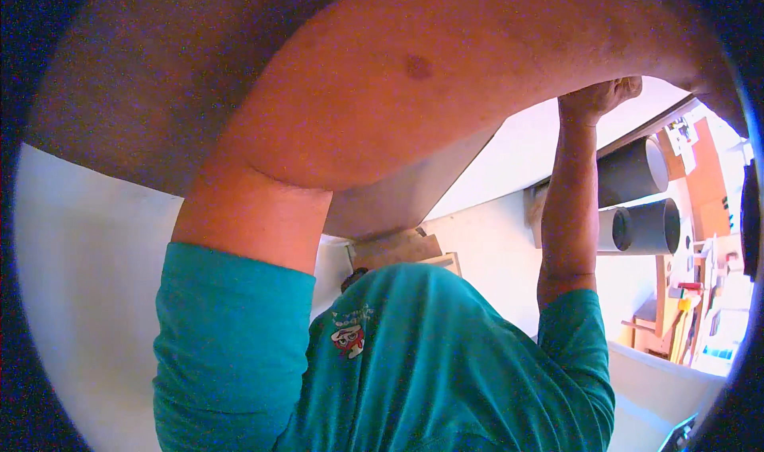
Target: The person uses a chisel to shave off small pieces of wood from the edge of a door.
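My left arm reaches across the top of the view, and my left hand (700, 50) is at the upper right rim, dark and partly cut off. Its fingers are too dim to read. Below it, my right arm goes up to my right hand (598, 100), whose fingers are curled closed against a bright white panel (517, 153). What the right fingers hold, if anything, is hidden, partly behind my left forearm. A large brown surface (135, 86) lies behind my left arm, and a grey-brown panel (398, 201) continues under it beside the white one.
A pale wall (95, 253) stands at left. On the right are grey cylinders (656, 225), an orange-brown board (708, 173) and a yellow long-handled thing (680, 329) among clutter. Brown boxes or boards (394, 249) lie beyond my green shirt.
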Motion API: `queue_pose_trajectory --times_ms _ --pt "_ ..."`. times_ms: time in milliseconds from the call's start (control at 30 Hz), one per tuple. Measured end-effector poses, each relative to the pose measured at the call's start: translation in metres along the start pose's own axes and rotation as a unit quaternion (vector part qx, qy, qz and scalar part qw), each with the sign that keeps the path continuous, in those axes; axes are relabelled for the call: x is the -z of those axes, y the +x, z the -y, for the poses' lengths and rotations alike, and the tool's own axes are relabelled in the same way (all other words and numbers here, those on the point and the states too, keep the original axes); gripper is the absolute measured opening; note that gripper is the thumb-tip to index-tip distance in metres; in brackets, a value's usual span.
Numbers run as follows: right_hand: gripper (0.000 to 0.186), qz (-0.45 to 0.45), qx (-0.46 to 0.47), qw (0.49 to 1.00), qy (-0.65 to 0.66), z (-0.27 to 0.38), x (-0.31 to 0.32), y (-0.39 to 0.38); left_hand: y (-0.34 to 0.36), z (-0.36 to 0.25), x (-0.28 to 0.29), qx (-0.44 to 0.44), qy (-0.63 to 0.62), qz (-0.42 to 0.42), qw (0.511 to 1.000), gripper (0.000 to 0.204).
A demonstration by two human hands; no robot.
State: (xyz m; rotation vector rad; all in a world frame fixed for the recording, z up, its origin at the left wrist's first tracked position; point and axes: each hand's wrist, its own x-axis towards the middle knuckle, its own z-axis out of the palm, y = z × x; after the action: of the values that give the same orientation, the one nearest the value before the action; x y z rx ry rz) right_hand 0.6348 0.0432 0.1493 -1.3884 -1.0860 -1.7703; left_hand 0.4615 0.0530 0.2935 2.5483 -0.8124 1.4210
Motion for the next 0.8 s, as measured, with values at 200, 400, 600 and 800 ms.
queue_pose_trajectory --times_ms 200,400,600,800 --pt "0.013 -0.013 -0.062 0.985 0.160 0.011 0.006 0.006 -0.032 -0.022 -0.011 0.016 -0.052 0.009 0.999 0.033" --pt "0.020 -0.046 -0.328 0.854 0.401 0.035 0.016 0.026 -0.061 -0.042 -0.025 0.015 -0.107 0.004 0.994 0.033" --pt "0.013 -0.065 -0.398 0.852 0.335 0.070 0.053 0.035 -0.098 -0.061 -0.039 0.019 -0.158 -0.006 0.987 0.034" --pt "0.054 0.019 -0.530 0.280 0.800 0.087 0.154 -0.030 -0.139 -0.102 -0.059 0.006 -0.232 -0.003 0.973 0.035"
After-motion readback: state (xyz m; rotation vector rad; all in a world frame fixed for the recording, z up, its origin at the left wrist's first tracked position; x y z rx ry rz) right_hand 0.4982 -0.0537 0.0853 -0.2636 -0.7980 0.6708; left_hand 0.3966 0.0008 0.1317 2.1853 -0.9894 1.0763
